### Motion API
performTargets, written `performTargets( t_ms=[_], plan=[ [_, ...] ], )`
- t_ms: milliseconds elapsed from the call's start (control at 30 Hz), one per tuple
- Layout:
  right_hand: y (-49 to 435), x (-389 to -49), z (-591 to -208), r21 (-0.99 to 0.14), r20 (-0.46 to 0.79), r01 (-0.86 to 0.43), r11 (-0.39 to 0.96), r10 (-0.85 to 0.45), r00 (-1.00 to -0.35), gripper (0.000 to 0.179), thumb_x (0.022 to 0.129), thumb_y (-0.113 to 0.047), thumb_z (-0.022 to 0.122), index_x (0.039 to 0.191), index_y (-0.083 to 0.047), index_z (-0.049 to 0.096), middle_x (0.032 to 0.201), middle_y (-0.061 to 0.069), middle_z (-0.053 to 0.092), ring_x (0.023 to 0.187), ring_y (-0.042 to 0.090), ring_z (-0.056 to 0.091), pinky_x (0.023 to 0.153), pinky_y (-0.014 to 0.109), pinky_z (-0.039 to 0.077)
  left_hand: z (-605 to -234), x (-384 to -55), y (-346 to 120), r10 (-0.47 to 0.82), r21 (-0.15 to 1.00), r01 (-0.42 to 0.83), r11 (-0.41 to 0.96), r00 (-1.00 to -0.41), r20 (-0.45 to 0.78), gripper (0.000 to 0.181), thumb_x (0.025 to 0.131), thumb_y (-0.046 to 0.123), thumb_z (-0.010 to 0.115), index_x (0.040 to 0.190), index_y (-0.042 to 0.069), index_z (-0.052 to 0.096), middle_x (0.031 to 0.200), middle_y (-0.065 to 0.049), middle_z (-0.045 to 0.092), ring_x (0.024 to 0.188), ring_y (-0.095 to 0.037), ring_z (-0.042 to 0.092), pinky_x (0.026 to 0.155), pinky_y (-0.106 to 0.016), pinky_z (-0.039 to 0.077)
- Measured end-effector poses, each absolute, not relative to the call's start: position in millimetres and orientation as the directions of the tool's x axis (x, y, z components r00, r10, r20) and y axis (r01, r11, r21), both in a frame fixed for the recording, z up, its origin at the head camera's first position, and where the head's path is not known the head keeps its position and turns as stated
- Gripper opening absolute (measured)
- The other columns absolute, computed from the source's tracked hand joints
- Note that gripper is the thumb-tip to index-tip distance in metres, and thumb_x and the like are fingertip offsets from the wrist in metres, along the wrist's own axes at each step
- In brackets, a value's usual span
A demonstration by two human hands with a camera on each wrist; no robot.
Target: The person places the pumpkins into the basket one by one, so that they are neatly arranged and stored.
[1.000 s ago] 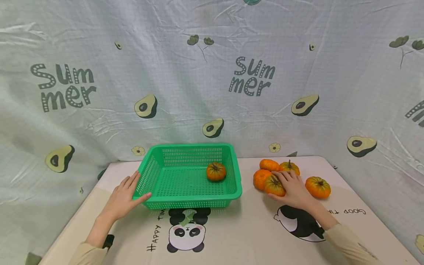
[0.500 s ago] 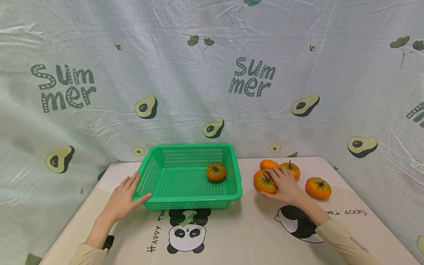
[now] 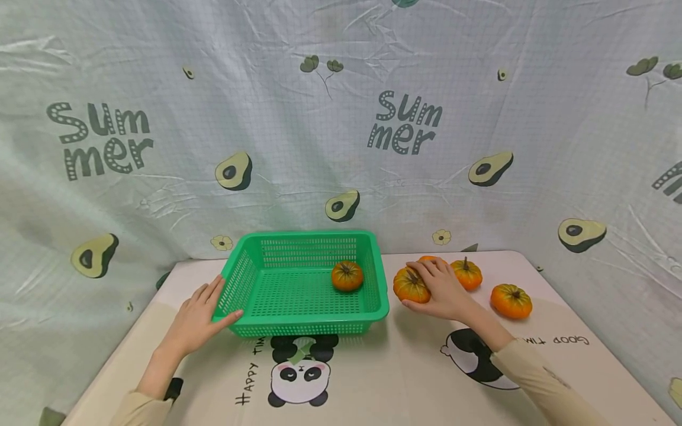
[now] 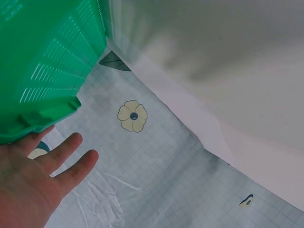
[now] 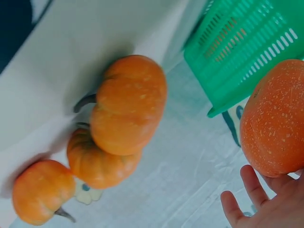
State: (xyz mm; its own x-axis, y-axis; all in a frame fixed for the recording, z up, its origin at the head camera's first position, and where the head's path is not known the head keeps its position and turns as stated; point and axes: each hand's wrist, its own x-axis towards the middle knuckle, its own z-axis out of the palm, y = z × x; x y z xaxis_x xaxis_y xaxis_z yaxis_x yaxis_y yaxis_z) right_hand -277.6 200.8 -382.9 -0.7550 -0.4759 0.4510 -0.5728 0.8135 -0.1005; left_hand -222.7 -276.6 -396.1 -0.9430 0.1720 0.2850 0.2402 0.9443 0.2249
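My right hand [image 3: 443, 293] grips an orange-green pumpkin [image 3: 408, 288] just right of the green plastic basket [image 3: 380, 296]. In the right wrist view, the held pumpkin [image 5: 273, 123] appears apart from the others, with fingers under one end. Straight fingers of my left hand [image 3: 194, 319] touch the basket's left rim, the thumb lying by its front corner. The left wrist view shows those fingers [image 4: 61, 152] spread beside the rim. One pumpkin [image 3: 347, 276] sits inside the basket, towards its right side.
Right of the basket, one pumpkin [image 3: 429, 259] is mostly hidden behind my right hand. Another pumpkin [image 3: 466, 274] stands behind the hand, and a pumpkin [image 3: 511, 301] lies farther right. A patterned cloth [image 3: 288, 118] hangs behind the printed table [image 3: 383, 378].
My right hand has moved left towards the basket with the pumpkin, away from the group on the table. The left hand and basket have stayed in place.
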Motion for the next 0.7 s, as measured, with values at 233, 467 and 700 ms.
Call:
performTargets(
  t_ms=[233,467,700],
  plan=[
    [190,-281,-378,-0.107,0.443,-0.596,0.796,-0.499,-0.745,0.071,0.070,-0.053,0.065,0.126,-0.015,0.046,0.119,0.006,0.052,0.109,0.027,0.039,0.093,0.052,0.031,-397,-222,-277,0.172,0.227,0.241,0.944,-0.943,0.284,0.086,0.082,0.053,0.051,0.140,-0.003,0.021,0.144,-0.022,0.025,0.126,-0.045,0.025,0.093,-0.063,0.027],
    [181,-284,-374,-0.109,0.468,-0.618,0.778,-0.508,-0.723,0.070,0.070,-0.052,0.065,0.126,-0.015,0.046,0.119,0.005,0.052,0.109,0.025,0.039,0.091,0.049,0.032,-397,-223,-278,0.178,0.224,0.248,0.943,-0.940,0.290,0.085,0.083,0.052,0.051,0.140,-0.004,0.021,0.143,-0.023,0.025,0.126,-0.046,0.026,0.093,-0.063,0.028],
    [170,-287,-369,-0.086,0.472,-0.649,0.756,-0.542,-0.695,0.070,0.071,-0.054,0.064,0.126,-0.015,0.046,0.117,0.005,0.053,0.107,0.024,0.040,0.092,0.048,0.033,-398,-224,-278,0.179,0.227,0.248,0.942,-0.941,0.288,0.085,0.083,0.052,0.051,0.140,-0.004,0.022,0.143,-0.024,0.026,0.125,-0.045,0.026,0.092,-0.063,0.028]
  ],
)
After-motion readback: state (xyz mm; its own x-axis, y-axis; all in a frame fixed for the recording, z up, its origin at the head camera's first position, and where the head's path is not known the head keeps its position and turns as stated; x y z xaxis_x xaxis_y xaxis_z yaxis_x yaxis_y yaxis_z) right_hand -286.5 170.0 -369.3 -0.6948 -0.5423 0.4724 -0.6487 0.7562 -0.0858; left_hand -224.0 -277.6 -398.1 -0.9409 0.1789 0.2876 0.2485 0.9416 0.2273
